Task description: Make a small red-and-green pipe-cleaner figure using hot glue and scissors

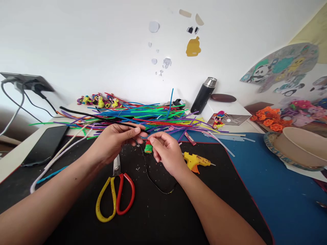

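Note:
A long black pipe cleaner runs from the upper left into my left hand, whose thumb and forefinger pinch it close to its right end. My right hand is closed just beside that end, thumb against the forefinger, and the black tip reaches its fingertips. Below and between both hands sits a small coiled piece of red and green pipe cleaner on the black mat. A thin black cord curves across the mat under my hands. Scissors with yellow and red handles lie below my left hand.
Behind my hands lies a heap of coloured pipe cleaners. A yellow glue gun rests right of my right hand. At left is a black phone. Farther back stand a thermos, a white box and small pipe-cleaner figures.

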`<state>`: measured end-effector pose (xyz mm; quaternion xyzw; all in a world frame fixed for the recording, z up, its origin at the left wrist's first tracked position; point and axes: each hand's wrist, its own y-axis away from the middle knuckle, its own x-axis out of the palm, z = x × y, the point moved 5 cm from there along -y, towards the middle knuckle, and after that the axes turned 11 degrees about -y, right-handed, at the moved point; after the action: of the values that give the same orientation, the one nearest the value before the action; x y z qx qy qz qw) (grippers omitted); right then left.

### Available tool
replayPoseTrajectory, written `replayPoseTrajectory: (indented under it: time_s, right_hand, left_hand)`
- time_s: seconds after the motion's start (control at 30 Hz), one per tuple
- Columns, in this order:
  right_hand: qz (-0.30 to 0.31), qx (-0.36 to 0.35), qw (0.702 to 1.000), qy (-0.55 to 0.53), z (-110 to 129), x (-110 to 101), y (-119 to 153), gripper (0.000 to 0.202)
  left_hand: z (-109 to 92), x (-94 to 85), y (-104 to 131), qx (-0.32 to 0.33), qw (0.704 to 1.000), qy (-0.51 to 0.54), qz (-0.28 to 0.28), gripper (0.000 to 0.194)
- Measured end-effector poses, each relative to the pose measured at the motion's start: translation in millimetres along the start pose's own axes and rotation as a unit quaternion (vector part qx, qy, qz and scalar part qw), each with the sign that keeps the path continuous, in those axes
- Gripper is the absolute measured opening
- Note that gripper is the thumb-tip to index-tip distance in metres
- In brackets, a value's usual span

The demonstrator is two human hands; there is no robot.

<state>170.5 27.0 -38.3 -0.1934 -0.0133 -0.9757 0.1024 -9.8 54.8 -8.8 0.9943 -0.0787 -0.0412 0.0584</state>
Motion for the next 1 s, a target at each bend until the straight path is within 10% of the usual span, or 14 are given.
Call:
replayPoseTrajectory:
  time_s: [1.0]
  right_hand:
    - [-0.009,0.034,0.996,-0.084,-5.7,-3.2,-2.7,0.034]
  left_hand:
    - [6.6,9.3,1.0,0.006,1.0,0.021,0.007,0.044]
